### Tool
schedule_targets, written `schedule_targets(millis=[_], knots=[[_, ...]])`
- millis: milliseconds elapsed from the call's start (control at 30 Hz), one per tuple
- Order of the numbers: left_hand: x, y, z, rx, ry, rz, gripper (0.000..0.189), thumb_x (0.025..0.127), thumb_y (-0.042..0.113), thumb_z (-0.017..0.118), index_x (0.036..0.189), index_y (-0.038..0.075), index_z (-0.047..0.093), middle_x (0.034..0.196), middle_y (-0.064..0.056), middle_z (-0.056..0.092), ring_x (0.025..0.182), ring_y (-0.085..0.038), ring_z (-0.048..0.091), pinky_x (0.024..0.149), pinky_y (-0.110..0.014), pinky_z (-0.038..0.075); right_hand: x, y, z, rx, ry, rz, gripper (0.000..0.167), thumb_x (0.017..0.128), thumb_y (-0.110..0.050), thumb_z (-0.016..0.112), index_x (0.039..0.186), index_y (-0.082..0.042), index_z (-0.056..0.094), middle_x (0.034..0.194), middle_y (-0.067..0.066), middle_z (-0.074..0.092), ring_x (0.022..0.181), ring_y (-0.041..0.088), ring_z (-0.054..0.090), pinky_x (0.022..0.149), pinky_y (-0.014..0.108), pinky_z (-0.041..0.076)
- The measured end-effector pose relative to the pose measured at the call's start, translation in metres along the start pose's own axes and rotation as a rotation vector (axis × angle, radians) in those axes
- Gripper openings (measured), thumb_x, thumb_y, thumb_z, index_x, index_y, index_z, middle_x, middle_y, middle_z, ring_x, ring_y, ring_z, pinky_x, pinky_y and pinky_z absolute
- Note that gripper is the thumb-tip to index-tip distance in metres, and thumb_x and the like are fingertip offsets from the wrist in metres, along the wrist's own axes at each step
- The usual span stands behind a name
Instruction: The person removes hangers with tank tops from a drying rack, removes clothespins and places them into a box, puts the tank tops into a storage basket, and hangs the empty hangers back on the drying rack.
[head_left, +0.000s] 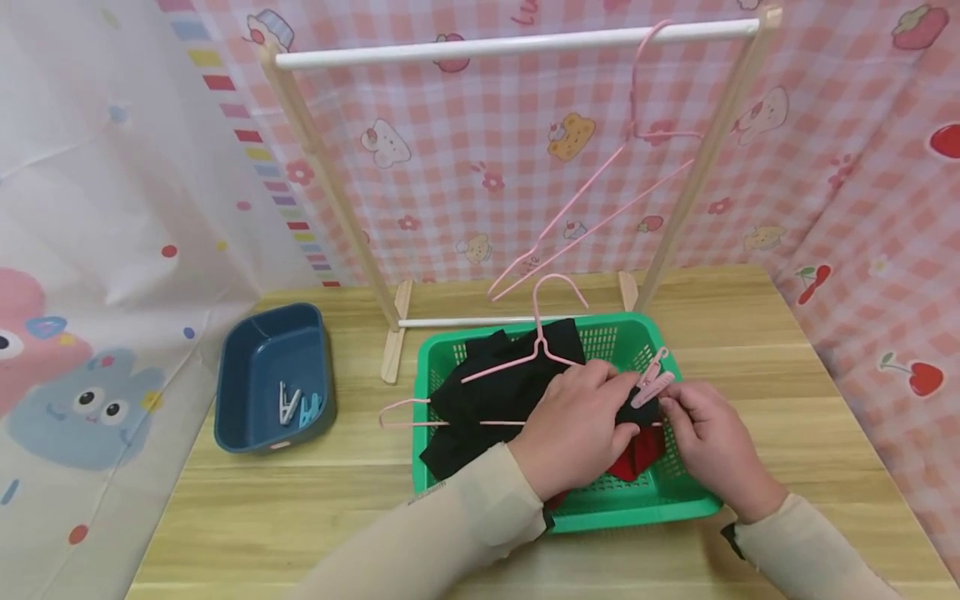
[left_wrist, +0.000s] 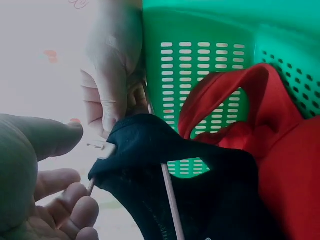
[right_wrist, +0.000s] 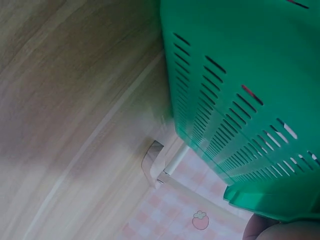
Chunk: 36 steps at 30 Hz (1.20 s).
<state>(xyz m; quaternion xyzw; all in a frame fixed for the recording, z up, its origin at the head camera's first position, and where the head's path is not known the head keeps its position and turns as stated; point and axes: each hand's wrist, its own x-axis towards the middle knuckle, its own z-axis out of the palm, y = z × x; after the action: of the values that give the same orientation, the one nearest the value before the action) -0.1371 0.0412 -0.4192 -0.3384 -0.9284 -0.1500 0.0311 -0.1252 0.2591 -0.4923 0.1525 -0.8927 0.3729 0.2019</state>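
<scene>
A black garment hangs on a pink hanger lying over the green basket. One pink clothespin clips the garment's strap at the hanger's right end; its tip shows in the left wrist view. Beside that clothespin, my left hand has thumb and fingers apart, with a gap between them. From the other side, my right hand pinches the garment's edge by the hanger end. Red cloth lies in the basket under the black garment.
Behind the basket stands a wooden rack with a white bar; another pink hanger hangs from it. A blue bin at left holds a white clothespin and a blue clothespin. Patterned cloth walls surround the table.
</scene>
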Motion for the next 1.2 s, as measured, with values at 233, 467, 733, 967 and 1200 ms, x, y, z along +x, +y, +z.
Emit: schedule_targets(millis=[233, 467, 733, 967, 1200], knots=[[0.01, 0.008, -0.001, 0.014, -0.044, -0.029, 0.062, 0.101, 0.04, 0.068, 0.157, 0.021, 0.048, 0.155, -0.001, 0.054, 0.136, -0.02, 0.059, 0.112, -0.039, 0.05, 0.001, -0.001, 0.001, -0.015, 0.008, -0.022, 0.017, 0.095, 0.011, 0.066, 0.098, -0.004, 0.074, 0.09, 0.003, 0.072, 0.093, 0.001, 0.053, 0.082, 0.016, 0.043], [0.021, 0.013, 0.002, 0.049, -0.065, 0.052, 0.064, 0.104, 0.039, 0.065, 0.16, 0.017, 0.043, 0.15, 0.004, 0.061, 0.13, -0.011, 0.064, 0.104, -0.03, 0.054, 0.001, -0.002, 0.002, -0.014, 0.006, -0.038, 0.018, 0.094, 0.011, 0.067, 0.102, -0.003, 0.074, 0.091, 0.004, 0.074, 0.091, 0.004, 0.055, 0.083, 0.016, 0.043], [0.024, 0.016, 0.005, 0.038, -0.045, 0.065, 0.06, 0.104, 0.035, 0.064, 0.157, 0.014, 0.045, 0.137, 0.006, 0.068, 0.12, -0.007, 0.066, 0.103, -0.026, 0.054, 0.0, 0.0, 0.004, -0.007, 0.013, -0.052, 0.019, 0.093, 0.012, 0.067, 0.101, -0.003, 0.074, 0.093, 0.006, 0.074, 0.094, 0.006, 0.056, 0.086, 0.017, 0.042], [0.027, 0.021, 0.005, 0.084, -0.038, 0.074, 0.048, 0.106, 0.04, 0.062, 0.152, 0.026, 0.056, 0.127, 0.007, 0.065, 0.107, -0.008, 0.065, 0.09, -0.023, 0.056, 0.001, -0.002, 0.004, -0.046, 0.045, -0.104, 0.021, 0.088, 0.016, 0.069, 0.101, 0.0, 0.075, 0.094, 0.009, 0.075, 0.094, 0.024, 0.062, 0.089, 0.025, 0.044], [0.029, 0.02, 0.005, 0.078, -0.019, 0.078, 0.033, 0.106, 0.042, 0.062, 0.137, 0.031, 0.066, 0.119, 0.009, 0.066, 0.094, -0.008, 0.062, 0.08, -0.021, 0.056, 0.0, -0.001, 0.003, -0.047, 0.028, -0.083, 0.023, 0.091, 0.015, 0.067, 0.102, -0.004, 0.074, 0.09, 0.004, 0.073, 0.09, 0.017, 0.059, 0.086, 0.023, 0.043]])
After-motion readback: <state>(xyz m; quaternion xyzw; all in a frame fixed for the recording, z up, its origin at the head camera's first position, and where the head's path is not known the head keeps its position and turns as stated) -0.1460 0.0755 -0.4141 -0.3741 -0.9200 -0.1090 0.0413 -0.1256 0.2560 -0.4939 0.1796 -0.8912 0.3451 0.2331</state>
